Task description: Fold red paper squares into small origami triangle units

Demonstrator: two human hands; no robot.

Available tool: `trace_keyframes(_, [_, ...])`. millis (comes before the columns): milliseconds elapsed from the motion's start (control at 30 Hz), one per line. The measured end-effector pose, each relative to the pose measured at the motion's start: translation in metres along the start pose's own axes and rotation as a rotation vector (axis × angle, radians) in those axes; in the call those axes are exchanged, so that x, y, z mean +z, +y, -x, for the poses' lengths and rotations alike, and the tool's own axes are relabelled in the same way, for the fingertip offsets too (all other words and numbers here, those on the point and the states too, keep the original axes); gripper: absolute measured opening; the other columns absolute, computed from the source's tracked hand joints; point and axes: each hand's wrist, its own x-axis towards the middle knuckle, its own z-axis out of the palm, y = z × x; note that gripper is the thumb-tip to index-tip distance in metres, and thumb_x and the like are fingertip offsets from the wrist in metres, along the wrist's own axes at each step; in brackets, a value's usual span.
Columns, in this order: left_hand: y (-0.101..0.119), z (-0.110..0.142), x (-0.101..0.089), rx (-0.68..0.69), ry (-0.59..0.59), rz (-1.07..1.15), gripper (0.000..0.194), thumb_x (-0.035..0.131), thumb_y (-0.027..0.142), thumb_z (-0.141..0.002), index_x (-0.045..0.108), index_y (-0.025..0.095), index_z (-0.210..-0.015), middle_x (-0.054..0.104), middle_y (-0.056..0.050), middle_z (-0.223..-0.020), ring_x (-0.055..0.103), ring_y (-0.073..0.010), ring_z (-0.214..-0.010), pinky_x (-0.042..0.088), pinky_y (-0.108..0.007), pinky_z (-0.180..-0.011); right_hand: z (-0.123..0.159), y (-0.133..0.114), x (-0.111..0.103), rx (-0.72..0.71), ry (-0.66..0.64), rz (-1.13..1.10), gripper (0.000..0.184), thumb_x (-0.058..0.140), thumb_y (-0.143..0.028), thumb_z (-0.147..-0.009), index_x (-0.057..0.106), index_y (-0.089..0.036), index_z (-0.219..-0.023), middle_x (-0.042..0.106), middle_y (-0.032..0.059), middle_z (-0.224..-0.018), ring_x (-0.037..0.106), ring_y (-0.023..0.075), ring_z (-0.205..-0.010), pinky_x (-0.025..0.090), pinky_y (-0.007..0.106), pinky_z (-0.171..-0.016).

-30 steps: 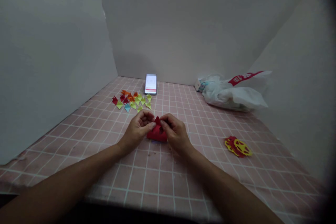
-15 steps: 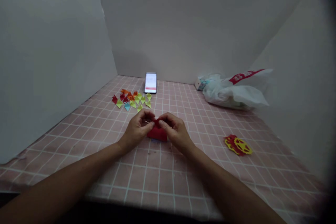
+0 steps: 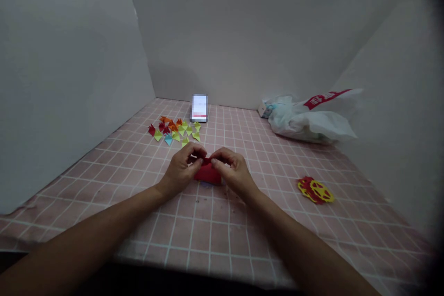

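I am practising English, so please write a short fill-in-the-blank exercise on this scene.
The left hand and right hand pinch a piece whose colour is ____.
Among the small folded shapes, exactly one is coloured ____.
The plastic bag lies to the ____ of the lit screen.

Missing words: red; blue; right.

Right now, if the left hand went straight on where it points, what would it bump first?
The red paper, which the left hand is pinching; just past it, probably the right hand, though depth is hard to judge.
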Motion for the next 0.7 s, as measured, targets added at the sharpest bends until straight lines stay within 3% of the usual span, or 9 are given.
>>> trace_keyframes(267, [0.0031, -0.0006, -0.0029, 0.137, -0.041, -0.178, 0.019, 0.052, 0.005, -0.085, 0.060, 0.020, -0.094, 0.061, -0.003, -0.092, 0.061, -0.0151, -0.085, 0.051, -0.030, -0.077, -0.0013, 0.0045, 0.0007, 0.075, -0.004, -0.064, 0.010, 0.057, -0.020, -0.072, 0.066, -0.020, -0.067, 0.063, 0.0010, -0.070, 0.057, 0.0172, -0.072, 0.042, 0.030, -0.068])
trace_keyframes(500, [0.0047, -0.0014, -0.0028, 0.113, -0.095, -0.095, 0.018, 0.053, 0.007, -0.085, 0.060, 0.020, -0.095, 0.061, -0.002, -0.091, 0.061, -0.0152, -0.086, 0.053, -0.030, -0.077, -0.0045, 0.0075, -0.0011, 0.268, -0.081, -0.357, 0.010, 0.060, -0.024, -0.065, 0.069, -0.020, -0.062, 0.063, 0.0010, -0.065, 0.055, 0.0169, -0.069, 0.043, 0.029, -0.066])
trace_keyframes(700, [0.0025, -0.0016, -0.0030, 0.081, -0.110, -0.045, 0.016, 0.055, 0.009, -0.085, 0.061, 0.020, -0.095, 0.062, -0.003, -0.092, 0.061, -0.0161, -0.086, 0.052, -0.030, -0.077, -0.0047, 0.0064, 0.0005, 0.330, -0.095, -0.420, 0.008, 0.064, -0.027, -0.064, 0.066, -0.020, -0.062, 0.059, -0.0004, -0.063, 0.048, 0.0134, -0.061, 0.038, 0.026, -0.059])
